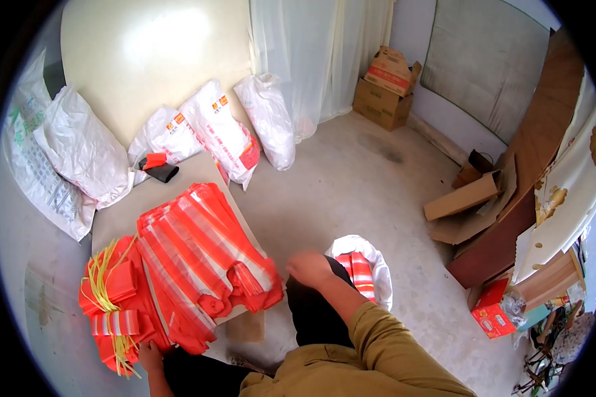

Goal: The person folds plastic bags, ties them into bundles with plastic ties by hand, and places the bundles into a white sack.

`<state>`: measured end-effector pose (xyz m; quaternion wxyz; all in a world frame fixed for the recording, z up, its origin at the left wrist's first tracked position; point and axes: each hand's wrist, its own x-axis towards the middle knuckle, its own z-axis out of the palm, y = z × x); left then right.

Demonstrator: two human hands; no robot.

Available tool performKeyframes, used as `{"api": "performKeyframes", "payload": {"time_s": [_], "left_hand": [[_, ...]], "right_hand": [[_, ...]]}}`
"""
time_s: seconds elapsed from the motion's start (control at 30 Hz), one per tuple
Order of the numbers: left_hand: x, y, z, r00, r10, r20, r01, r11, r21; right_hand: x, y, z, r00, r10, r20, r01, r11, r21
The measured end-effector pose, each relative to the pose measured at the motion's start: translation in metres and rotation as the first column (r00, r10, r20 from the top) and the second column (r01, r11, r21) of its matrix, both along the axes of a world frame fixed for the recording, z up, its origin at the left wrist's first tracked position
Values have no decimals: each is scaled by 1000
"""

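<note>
Red-and-white striped plastic bags point(185, 245) lie in a flat stack on a low board. Along its left side sit folded red bundles point(116, 281), with yellow ties point(99, 274) draped over them. At the lower edge of these bundles is my left hand point(151, 357), beside the tie ends; its fingers are partly hidden against the red plastic. My right hand point(309, 268) is over my right knee, just right of the stack and apart from it. Motion smears its fingers, and no object shows in it.
On the floor at my right stands an open white sack point(381, 271) holding striped bags. Filled white sacks point(79, 145) lean along the wall. A black-and-red item point(159, 169) lies on the board's far end. Cardboard boxes point(384, 102) are at the back; an open carton point(463, 198) lies right.
</note>
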<state>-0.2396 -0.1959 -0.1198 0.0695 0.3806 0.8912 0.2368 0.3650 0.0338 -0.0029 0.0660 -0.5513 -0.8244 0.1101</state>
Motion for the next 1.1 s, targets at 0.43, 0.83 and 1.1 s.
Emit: {"api": "performKeyframes", "payload": {"time_s": [0.43, 0.83, 1.1], "left_hand": [[1, 0, -1, 996, -17, -85, 17, 1000, -3], [-17, -3, -24, 991, -44, -129, 54, 996, 68], [-36, -4, -48, 989, -68, -135, 84, 989, 118]], "right_hand": [[-8, 15, -33, 996, 20, -86, -19, 1000, 8], [-17, 17, -24, 997, 26, -79, -27, 1000, -15], [-23, 25, -44, 995, 55, -78, -54, 998, 9]]}}
